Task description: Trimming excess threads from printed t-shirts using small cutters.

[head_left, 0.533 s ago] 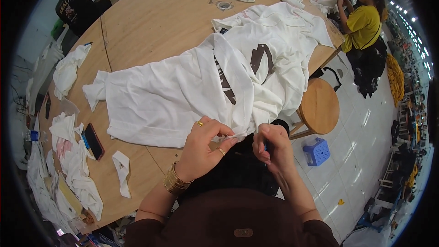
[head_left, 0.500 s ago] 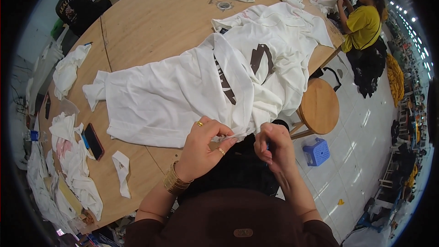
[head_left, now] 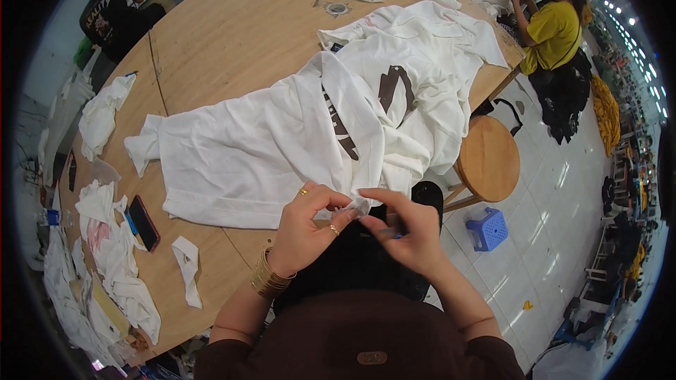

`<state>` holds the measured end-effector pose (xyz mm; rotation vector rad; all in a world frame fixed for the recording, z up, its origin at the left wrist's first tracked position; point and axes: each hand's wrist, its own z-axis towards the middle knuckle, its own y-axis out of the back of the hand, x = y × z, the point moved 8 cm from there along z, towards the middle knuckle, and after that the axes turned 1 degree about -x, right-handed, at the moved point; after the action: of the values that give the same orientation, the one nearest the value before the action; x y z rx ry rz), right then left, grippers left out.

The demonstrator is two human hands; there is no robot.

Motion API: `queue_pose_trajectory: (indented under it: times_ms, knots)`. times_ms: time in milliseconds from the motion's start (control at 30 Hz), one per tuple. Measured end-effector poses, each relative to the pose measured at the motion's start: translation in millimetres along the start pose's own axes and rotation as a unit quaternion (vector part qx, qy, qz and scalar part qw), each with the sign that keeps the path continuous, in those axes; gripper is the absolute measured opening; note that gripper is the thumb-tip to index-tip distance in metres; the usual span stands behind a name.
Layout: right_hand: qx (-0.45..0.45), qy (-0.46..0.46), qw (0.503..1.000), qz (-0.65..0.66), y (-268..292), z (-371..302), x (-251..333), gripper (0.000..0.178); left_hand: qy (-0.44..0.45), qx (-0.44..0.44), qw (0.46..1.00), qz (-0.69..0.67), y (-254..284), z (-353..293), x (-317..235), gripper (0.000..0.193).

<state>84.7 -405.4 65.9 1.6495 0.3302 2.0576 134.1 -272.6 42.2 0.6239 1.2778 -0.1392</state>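
A white shirt (head_left: 232, 144) with a dark brown print is spread in loose folds over the table, and its near edge reaches my lap. My left hand (head_left: 310, 229), with rings and gold bangles, pinches that edge between thumb and forefinger. Directly beside it, my right hand (head_left: 408, 232) has its thumb and forefinger closed on the same bit of cloth. Something small and bluish shows under the right hand's curled fingers, too hidden to name. Both hands nearly touch, just above my dark trousers.
Left on the wooden table (head_left: 225, 42) lie a phone (head_left: 144, 224), a white fabric strip (head_left: 186, 271) and white cloth pieces (head_left: 113, 253). A round wooden stool (head_left: 487, 156) and a blue plastic stool (head_left: 487, 229) stand at right. A person in yellow (head_left: 553, 32) handles cloth; another person (head_left: 116, 14) sits far left.
My right hand has moved left to the shirt's edge and closed on it beside my left hand. The left hand keeps its pinch almost in place.
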Motion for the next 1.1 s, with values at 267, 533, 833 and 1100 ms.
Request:
queue_pose_trajectory:
  times_ms: [267, 533, 833, 1100]
  knots:
    - [0.001, 0.077, 0.993, -0.094, 8.3, 5.8, -1.7, 0.03, 0.0, 0.015, 1.0, -0.005, -5.4, 0.7, -0.7, 0.008]
    - [0.088, -0.098, 0.989, -0.07, 11.1, 1.7, -7.6, 0.033, 0.059, 0.02, 0.994, -0.09, -6.2, -0.1, 7.7, 0.009]
    - [0.073, 0.046, 0.979, -0.185, 2.6, -1.6, 15.7, 0.013, 0.042, 0.025, 0.994, -0.101, -7.7, 0.5, -1.9, 0.009]
    - [0.052, 0.065, 0.976, -0.199, 2.6, -3.8, 15.6, 0.014, 0.053, 0.026, 0.993, -0.106, -9.0, -2.1, 2.4, 0.011]
